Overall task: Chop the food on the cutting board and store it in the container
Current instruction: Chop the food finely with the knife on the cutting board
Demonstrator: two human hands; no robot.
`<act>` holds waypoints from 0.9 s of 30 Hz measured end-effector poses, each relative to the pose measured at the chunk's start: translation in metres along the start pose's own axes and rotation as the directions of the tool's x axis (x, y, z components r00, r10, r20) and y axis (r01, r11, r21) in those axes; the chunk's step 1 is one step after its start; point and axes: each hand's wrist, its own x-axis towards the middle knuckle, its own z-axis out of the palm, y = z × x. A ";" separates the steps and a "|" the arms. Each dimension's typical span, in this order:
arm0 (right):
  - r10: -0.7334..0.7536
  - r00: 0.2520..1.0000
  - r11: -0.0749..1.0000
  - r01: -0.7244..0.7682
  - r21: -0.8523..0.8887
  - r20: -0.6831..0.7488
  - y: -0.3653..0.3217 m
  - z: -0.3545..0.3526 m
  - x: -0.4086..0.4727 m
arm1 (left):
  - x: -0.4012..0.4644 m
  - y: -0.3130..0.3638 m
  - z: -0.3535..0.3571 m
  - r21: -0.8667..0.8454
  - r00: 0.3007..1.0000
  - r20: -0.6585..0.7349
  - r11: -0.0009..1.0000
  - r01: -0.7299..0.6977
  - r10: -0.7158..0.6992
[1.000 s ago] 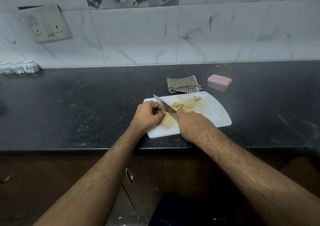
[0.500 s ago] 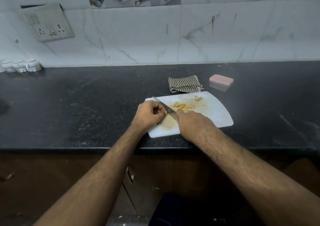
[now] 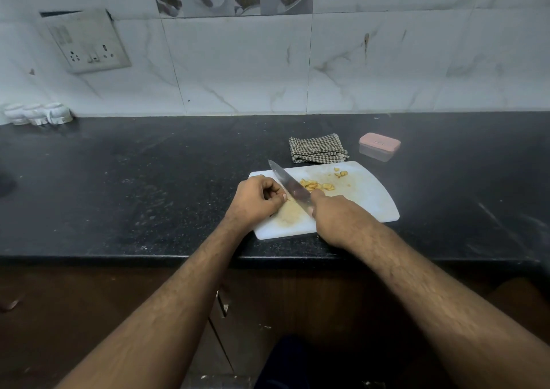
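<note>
Food (image 3: 315, 185) lies as a small heap of yellow pieces mid-way up the one white cutting board (image 3: 369, 201) on the black counter (image 3: 148, 180), with two or three more pieces nearer the board's far edge. At the near end the left hand (image 3: 257, 199) curls its grip narrow beside the blade, what it pins hidden, while the right hand (image 3: 336, 213) grips the single knife (image 3: 287, 181). Beyond lie one checked cloth (image 3: 317, 148), one pink-lidded container (image 3: 378, 146) to its right, and three white jars (image 3: 37, 113) far left by the wall.

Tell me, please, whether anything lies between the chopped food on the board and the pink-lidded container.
Nothing visible lies between the chopped food and the container; only bare board and counter. The container's lid is on, though.
</note>
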 end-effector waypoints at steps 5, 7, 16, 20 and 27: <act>0.021 0.999 0.994 -0.025 0.110 0.041 0.012 0.000 0.002 | 0.001 0.000 0.003 0.024 1.000 0.003 0.999 -0.024 0.024; -0.013 0.999 0.993 0.008 0.116 0.048 0.015 -0.003 0.003 | 0.001 0.001 0.002 0.022 1.000 0.002 0.999 -0.029 0.029; 0.027 0.999 0.870 -0.046 0.491 0.046 0.037 -0.010 0.014 | 0.003 0.000 0.001 0.029 0.999 0.015 0.999 -0.041 0.040; -0.014 0.994 0.608 -0.075 0.790 0.106 0.044 0.003 0.023 | 0.005 0.000 0.001 0.048 0.994 0.093 0.996 -0.069 0.065; -0.048 0.996 0.470 -0.038 0.882 0.069 0.053 0.009 0.024 | 0.004 -0.001 0.002 -0.003 0.994 0.079 0.997 -0.080 0.080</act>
